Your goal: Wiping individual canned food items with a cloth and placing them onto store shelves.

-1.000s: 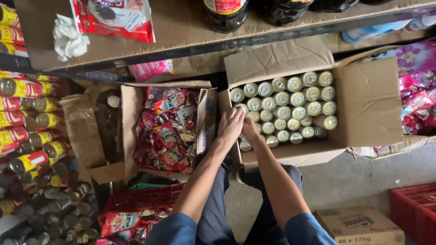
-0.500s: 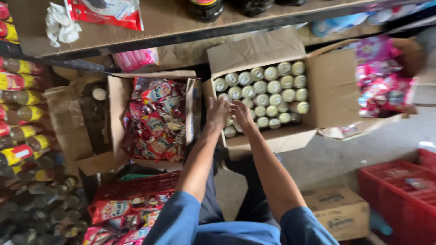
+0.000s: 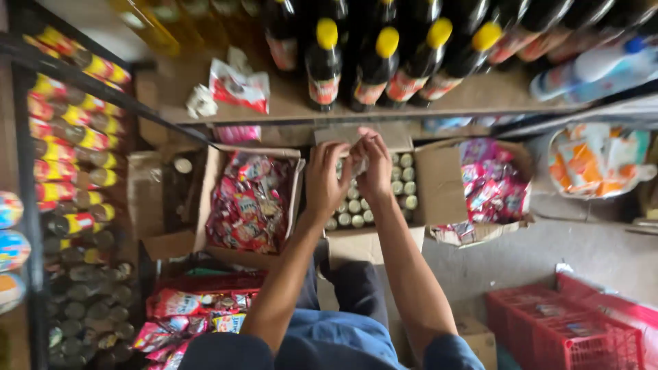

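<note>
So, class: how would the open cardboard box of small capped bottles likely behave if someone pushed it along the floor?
The cardboard box looks tightly packed with capped bottles, so it is probably heavy and would slide rather than tip. Its open flaps look floppy, poor places to push. The upright bottles might rattle.

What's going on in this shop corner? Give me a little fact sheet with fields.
Setting: storeroom floor below a wooden shelf
Left hand: raised over the box of cans, fingers curled
Right hand: beside the left, fingertips meeting it; whether they pinch anything cannot be told
Box of cans: open, round lids in rows
Left of it: open carton of red snack packets
Right of it: carton of pink sachets
On shelf: dark bottles with yellow caps
Floor right: red crates
</note>
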